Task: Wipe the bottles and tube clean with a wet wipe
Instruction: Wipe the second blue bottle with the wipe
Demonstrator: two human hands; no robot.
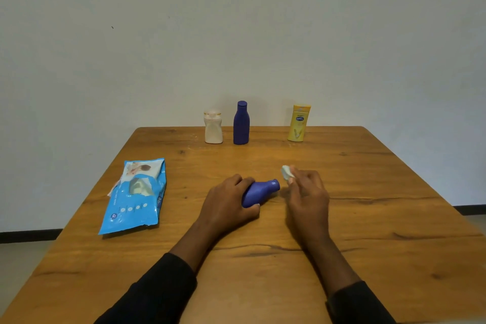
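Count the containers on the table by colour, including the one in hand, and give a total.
Blue: 2, the upright blue bottle and the held blue bottle in the left hand
White: 1, the white bottle
Yellow: 1, the yellow container
Total: 4

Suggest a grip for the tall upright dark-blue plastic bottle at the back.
Probably wrap the lower body of the tall dark-blue plastic bottle from the front-right: it stands upright, narrows upward, and the squat white plastic bottle crowds its left.
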